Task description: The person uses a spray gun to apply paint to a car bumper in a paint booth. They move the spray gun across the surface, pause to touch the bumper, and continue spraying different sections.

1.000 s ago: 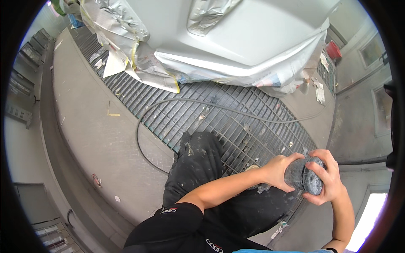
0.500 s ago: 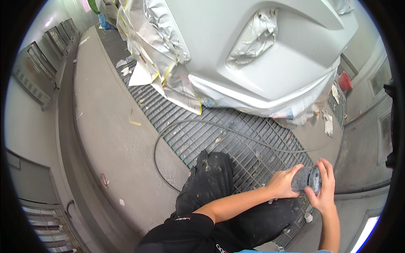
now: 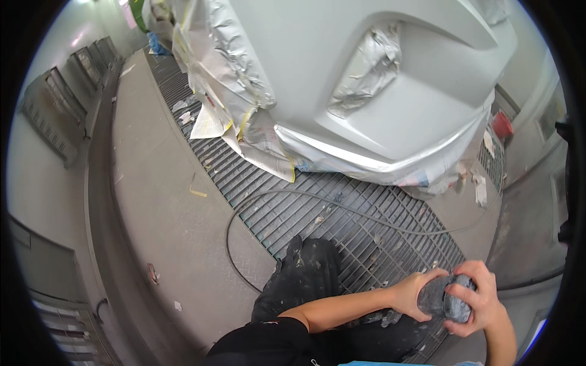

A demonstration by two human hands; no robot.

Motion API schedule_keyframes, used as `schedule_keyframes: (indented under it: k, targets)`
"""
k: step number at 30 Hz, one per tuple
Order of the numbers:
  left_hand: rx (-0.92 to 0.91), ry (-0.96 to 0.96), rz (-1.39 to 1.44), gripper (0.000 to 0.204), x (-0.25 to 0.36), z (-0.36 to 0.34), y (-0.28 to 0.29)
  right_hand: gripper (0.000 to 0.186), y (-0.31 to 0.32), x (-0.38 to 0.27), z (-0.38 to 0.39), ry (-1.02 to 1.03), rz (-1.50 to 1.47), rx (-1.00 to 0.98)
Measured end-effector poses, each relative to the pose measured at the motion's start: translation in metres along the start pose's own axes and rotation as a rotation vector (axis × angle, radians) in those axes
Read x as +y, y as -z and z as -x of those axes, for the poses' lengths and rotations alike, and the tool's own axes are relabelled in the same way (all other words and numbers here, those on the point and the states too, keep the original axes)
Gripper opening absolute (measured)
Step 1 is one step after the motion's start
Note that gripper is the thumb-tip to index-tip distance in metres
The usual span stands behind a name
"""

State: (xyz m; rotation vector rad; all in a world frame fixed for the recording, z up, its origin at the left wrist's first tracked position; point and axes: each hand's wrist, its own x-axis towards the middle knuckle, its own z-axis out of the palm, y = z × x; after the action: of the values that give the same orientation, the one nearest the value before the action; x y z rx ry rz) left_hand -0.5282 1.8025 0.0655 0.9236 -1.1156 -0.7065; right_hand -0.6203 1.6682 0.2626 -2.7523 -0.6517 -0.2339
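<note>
A dark grey, paint-stained cylindrical container [image 3: 431, 296] lies on its side between my two hands at the lower right, above my thigh. My left hand [image 3: 408, 295] wraps the body from its left end. Around the darker, ridged right end, which looks like a round lid [image 3: 461, 297], the fingers of my right hand [image 3: 485, 300] are closed. A narrow groove runs between lid and body, so I cannot tell whether they have come apart. Beyond them stands a silver-grey painted vehicle bumper [image 3: 421, 104], its lower edge and openings masked with newspaper and film.
A thin hose [image 3: 229, 227] loops across the metal floor grating [image 3: 329, 210]. Masking paper [image 3: 262, 155] hangs from the bumper down to the grating. Far right there is a red bucket [image 3: 502, 124]. Grey wall units [image 3: 56, 116] line the left wall, and paper scraps litter the floor.
Both hands and the container have moved lower in the picture. My right hand has turned about the lid, its fingers now lying across the top. The view has tipped upward slightly.
</note>
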Motion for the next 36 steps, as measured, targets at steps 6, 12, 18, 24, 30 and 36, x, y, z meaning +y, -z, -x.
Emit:
schedule_keyframes:
  k: [6,12,18,24,30,36]
  targets:
    - [0.202,0.131,-0.321,0.102,-0.013,0.000,0.004,0.060,-0.031,0.014,0.007,-0.327,0.044,0.192]
    - [0.219,0.233,-0.483,0.102,-0.014,-0.012,-0.011,0.056,-0.041,-0.001,0.017,-0.638,0.136,0.273]
    - [0.207,0.048,-0.510,0.099,0.018,-0.034,-0.025,0.082,0.008,-0.023,0.027,-0.683,0.087,0.245]
    - [0.044,0.111,-0.241,0.095,0.023,-0.036,-0.023,0.090,0.023,-0.023,0.039,-0.455,-0.037,0.187]
    - [-0.118,0.166,0.379,0.088,0.010,-0.062,0.021,0.077,0.023,0.017,0.009,-0.619,-0.354,0.357]
    - [-0.083,0.264,0.502,0.085,0.021,-0.070,0.040,0.066,0.034,0.025,-0.041,-0.736,-0.375,0.421]
